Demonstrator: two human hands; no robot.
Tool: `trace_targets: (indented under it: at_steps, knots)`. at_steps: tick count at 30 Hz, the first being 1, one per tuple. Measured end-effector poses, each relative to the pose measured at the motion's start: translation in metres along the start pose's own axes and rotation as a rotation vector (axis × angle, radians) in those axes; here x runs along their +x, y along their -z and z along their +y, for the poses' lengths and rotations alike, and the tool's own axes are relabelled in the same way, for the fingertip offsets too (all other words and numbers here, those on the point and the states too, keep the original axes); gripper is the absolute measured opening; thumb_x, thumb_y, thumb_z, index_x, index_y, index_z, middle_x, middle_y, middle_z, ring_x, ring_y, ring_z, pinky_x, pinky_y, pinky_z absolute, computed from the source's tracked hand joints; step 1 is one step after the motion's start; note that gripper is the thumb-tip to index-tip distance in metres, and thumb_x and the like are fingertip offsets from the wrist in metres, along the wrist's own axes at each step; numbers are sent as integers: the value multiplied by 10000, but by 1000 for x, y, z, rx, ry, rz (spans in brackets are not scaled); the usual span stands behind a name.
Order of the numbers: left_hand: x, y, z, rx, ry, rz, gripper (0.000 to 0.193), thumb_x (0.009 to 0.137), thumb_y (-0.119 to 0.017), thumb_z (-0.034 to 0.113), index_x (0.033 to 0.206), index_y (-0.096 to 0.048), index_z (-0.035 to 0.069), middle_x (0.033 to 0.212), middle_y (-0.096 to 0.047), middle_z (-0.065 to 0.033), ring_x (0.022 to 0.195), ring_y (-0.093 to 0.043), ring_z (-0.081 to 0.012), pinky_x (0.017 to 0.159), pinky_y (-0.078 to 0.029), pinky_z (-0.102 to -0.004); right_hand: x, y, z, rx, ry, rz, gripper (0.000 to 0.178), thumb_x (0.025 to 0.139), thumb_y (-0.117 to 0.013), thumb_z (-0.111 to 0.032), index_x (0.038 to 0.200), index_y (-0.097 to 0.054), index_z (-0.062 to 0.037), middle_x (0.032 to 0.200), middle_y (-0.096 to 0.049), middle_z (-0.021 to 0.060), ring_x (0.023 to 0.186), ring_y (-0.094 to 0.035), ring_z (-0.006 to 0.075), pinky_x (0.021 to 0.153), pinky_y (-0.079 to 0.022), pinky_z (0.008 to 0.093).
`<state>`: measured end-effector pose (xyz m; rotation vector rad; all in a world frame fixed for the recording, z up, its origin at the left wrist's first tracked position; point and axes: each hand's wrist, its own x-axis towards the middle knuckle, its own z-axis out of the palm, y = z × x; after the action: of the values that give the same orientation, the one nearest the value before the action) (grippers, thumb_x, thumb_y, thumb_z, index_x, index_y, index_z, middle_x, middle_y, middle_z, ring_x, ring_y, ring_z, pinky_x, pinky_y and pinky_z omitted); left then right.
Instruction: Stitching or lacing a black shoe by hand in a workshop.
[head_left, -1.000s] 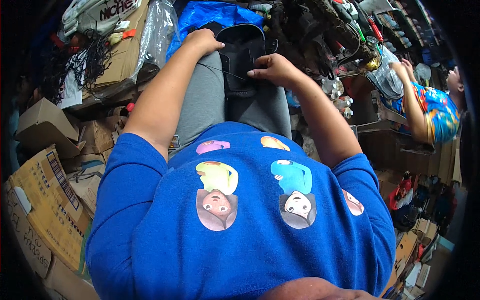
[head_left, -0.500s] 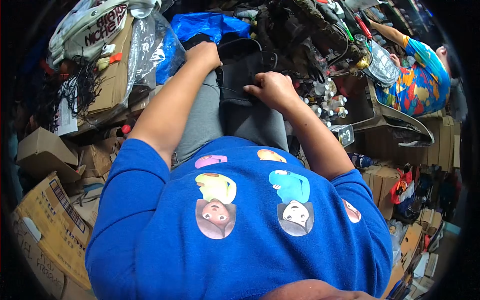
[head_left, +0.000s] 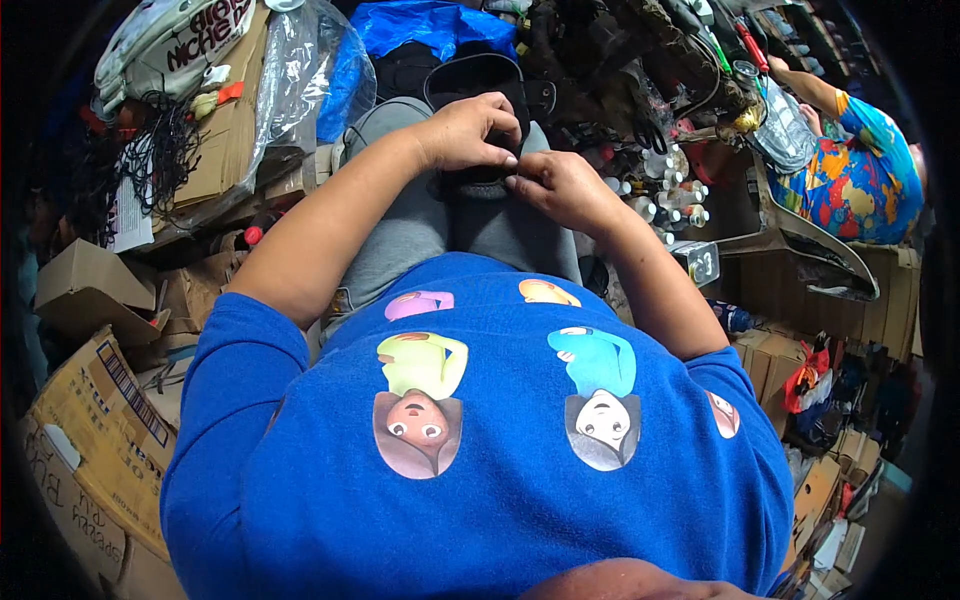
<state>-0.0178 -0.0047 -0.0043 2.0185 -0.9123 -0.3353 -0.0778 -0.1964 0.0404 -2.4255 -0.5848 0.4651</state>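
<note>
On my lap, between the grey trouser legs point(head_left: 400, 215), lies a black leather-like article point(head_left: 480, 72) with a rounded, open rim and a strap at its right side; its exact kind is unclear. My left hand point(head_left: 470, 132) reaches over it, thumb and fingers curled into a pinch. Close to those fingertips, my right hand point(head_left: 568, 190) pinches at the article's near edge. Whatever lies between the fingers is too small to make out. The lower part of the article is in shadow and partly covered by both hands.
Blue plastic sheeting point(head_left: 425, 28) lies beyond my knees. Several small capped bottles point(head_left: 672, 195) stand at the right. Flattened cardboard point(head_left: 228, 150) and tangled black cords point(head_left: 165, 150) lie left. Another person point(head_left: 850, 170) in a colourful shirt sits at far right.
My left hand has come right and nearer, from the article's far left side to beside my right hand. The right hand has shifted slightly nearer. A thin dark thread seen earlier no longer shows clearly.
</note>
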Motion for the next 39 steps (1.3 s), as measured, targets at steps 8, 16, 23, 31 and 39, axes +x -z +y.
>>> trace_targets:
  at_steps: [8, 16, 23, 31, 39]
  knots:
    - [8, 3, -7, -183, 44, -61, 256, 729, -765, 220, 870, -673, 27, 987, -510, -56, 931, -537, -172, 839, -431, -278, -42, 23, 0, 320, 17, 27, 244, 840, -588, -145, 681, -495, 14, 609, -460, 62, 589, -458, 130, 560, -382, 311]
    - [12, 25, -1, -86, 57, -242, 235, 787, -698, 241, 964, -713, 87, 971, -519, -65, 968, -530, -214, 871, -421, -313, -32, 26, 0, 108, 49, 208, 189, 816, -640, -87, 1000, -682, -88, 797, -550, 67, 683, -561, 175, 629, -455, 291]
    - [10, 27, -6, -92, 60, -250, 218, 785, -692, 201, 975, -720, 97, 923, -491, -54, 926, -510, -197, 839, -411, -295, -17, 23, -2, -12, -40, 110, 239, 755, -632, -48, 976, -706, -99, 785, -533, 106, 710, -587, 244, 645, -479, 334]
    - [11, 31, -4, -88, 78, -343, 219, 778, -686, 163, 986, -721, 103, 904, -480, -61, 894, -500, -201, 826, -411, -290, -6, 29, -22, -196, -62, 69, 204, 741, -616, -112, 915, -719, -89, 794, -566, 128, 765, -602, 297, 703, -490, 373]
    - [9, 29, -8, -95, 56, -271, 234, 767, -681, 129, 995, -717, 91, 928, -480, -67, 913, -507, -211, 839, -414, -289, 3, 34, -30, -336, -58, -9, 196, 742, -612, -127, 898, -722, -84, 844, -609, 139, 801, -618, 304, 741, -498, 374]
